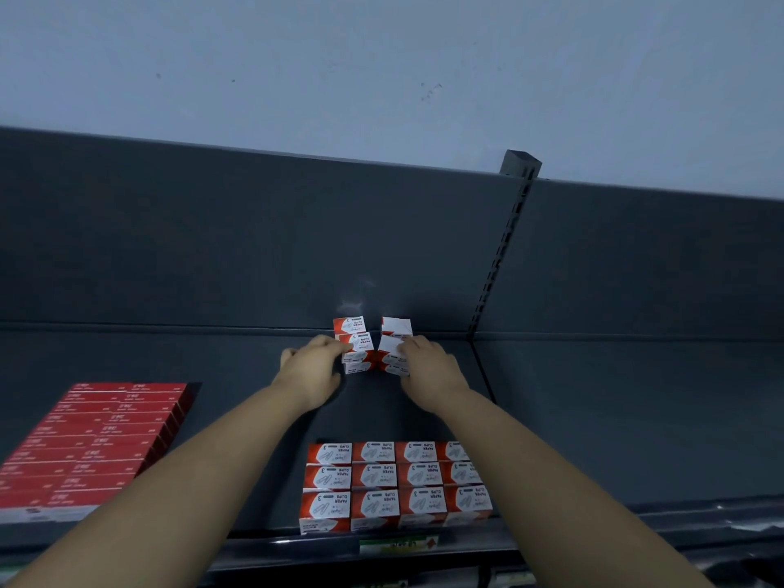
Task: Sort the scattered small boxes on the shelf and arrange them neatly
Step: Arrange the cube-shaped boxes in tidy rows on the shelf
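Red-and-white clip boxes are sitting nearest me as a tidy grid (pixel 399 485) along the front lip of the shelf (pixel 572 439), with flat red cartons (pixel 89 443) lying off to its left. Beyond the grid, bare shelf is lying open under my forearms, so I am judging there is room to draw things toward me. Further in, my left hand (pixel 312 371) is gripping the left pile (pixel 354 345) with curled fingers, and my right hand (pixel 428 371) is pinching the right pile (pixel 394 345), whose top boxes are sitting skewed. Both piles are lying just ahead of my fingertips, between the hands, long sides running left to right, a thin gap showing between them up top. Each hand is equally near its own pile. Just behind them the back panel (pixel 254 248) is blocking any push farther, and the post (pixel 505 248) is bounding the right.
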